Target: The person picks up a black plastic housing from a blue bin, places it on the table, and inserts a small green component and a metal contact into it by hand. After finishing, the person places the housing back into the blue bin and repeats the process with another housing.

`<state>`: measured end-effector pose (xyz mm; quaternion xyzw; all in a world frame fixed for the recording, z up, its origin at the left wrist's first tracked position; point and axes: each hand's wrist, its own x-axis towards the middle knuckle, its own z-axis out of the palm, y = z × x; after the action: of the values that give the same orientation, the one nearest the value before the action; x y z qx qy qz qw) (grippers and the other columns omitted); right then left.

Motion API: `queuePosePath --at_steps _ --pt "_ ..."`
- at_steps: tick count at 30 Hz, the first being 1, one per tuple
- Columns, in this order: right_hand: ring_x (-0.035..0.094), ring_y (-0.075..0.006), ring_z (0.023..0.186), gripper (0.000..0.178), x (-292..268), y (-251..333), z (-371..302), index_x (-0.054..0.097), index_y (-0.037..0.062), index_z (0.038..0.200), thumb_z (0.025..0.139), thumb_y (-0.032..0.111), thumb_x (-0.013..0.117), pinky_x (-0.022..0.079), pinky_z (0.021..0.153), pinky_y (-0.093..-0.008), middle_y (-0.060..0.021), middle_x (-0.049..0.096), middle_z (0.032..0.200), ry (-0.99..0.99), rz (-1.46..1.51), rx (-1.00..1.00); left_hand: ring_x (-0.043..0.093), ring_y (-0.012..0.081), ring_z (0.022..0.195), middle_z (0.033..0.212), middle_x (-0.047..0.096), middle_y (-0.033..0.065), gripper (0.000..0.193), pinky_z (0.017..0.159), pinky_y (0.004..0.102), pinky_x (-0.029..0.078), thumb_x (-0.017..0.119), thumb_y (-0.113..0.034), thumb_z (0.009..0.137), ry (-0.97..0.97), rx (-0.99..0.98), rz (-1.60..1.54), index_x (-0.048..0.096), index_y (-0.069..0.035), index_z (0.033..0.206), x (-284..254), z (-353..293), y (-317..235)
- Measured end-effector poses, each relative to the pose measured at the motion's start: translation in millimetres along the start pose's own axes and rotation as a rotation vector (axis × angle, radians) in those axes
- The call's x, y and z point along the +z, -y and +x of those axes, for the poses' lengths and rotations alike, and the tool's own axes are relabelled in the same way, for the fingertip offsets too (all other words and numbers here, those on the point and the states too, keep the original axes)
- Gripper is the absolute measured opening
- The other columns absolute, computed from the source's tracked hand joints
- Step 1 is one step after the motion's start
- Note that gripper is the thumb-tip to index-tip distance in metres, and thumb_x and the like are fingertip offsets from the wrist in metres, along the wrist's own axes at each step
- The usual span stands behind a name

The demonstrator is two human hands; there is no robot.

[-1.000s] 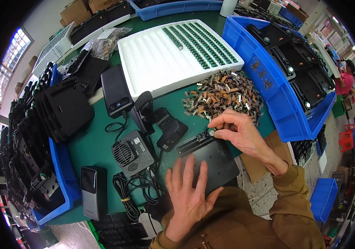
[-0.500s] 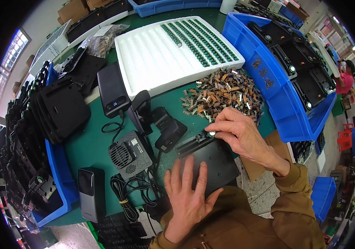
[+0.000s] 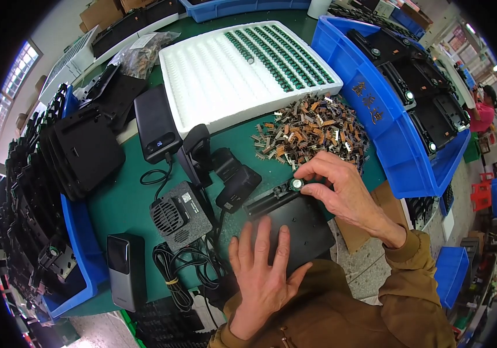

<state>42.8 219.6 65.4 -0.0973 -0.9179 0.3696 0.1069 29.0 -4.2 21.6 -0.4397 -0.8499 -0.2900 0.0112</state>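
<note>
A flat black plastic panel (image 3: 309,223) with a raised ridge along its far edge lies in front of me. My left hand (image 3: 263,275) rests on its left part, fingers spread and flat. At the right end of the ridge sits a small round silver-topped part (image 3: 296,184) with a dark green rim. Thumb and forefinger of my right hand (image 3: 341,188) are parted beside this part, close to its edge; whether they touch it I cannot tell. A heap of small pin connectors (image 3: 318,130), brown, grey and white, lies just beyond my right hand.
A white foam tray (image 3: 202,81) with rows of green parts stands at the back. Blue bins (image 3: 387,156) (image 3: 83,249) of black panels flank the table. Left of the panel lie a power bank (image 3: 158,127), a speaker-like box (image 3: 181,214), coiled cables (image 3: 173,284) and another power bank (image 3: 126,272).
My right thumb and forefinger have moved apart, and the round silver-topped part between them now shows fully. My left hand stays in place on the panel.
</note>
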Motion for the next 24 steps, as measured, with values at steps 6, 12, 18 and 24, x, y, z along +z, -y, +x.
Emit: queuePosePath --at_steps 6,12,18,24 --pt "0.062 -0.0244 0.088 0.03 4.6 -9.4 0.0 0.073 0.0044 0.108 0.079 -0.004 0.072 0.049 0.076 -0.0345 -0.0083 0.061 0.093 -0.012 -0.04 -0.173 0.039 0.0468 0.135 0.149 0.043 0.0211 0.079 0.109 0.0629 0.029 0.086 -0.044 0.069 -0.001 0.002 0.005 0.059 -0.009 0.134 -0.1 0.0 0.8" --pt "0.063 -0.0287 0.09 0.023 7.0 -3.7 -0.4 0.072 0.0014 0.1 0.078 0.0 0.074 0.051 0.078 -0.0385 -0.0105 0.063 0.093 -0.049 -0.005 -0.119 0.039 0.0468 0.135 0.149 0.043 0.0217 0.079 0.109 0.0628 0.03 0.086 -0.044 0.069 0.003 0.004 0.006 0.059 -0.008 0.134 -0.5 0.0 0.9" --pt "0.065 -0.0254 0.084 0.023 5.9 -2.1 -1.8 0.071 0.0007 0.099 0.077 0.002 0.076 0.051 0.074 -0.0367 -0.0105 0.063 0.09 -0.044 0.122 0.045 0.039 0.0469 0.135 0.149 0.043 0.0216 0.079 0.109 0.0631 0.029 0.086 -0.043 0.069 0.001 0.006 0.005 0.058 -0.009 0.135 0.2 0.1 -0.4" --pt "0.064 -0.0177 0.088 0.03 -0.6 -2.8 -1.0 0.072 0.0042 0.109 0.08 -0.002 0.073 0.051 0.072 -0.0296 -0.006 0.065 0.098 0.015 0.112 0.058 0.039 0.047 0.135 0.15 0.042 0.0214 0.08 0.108 0.0633 0.03 0.086 -0.043 0.069 0.008 0.005 0.004 0.058 -0.009 0.136 -1.1 -0.5 0.1"
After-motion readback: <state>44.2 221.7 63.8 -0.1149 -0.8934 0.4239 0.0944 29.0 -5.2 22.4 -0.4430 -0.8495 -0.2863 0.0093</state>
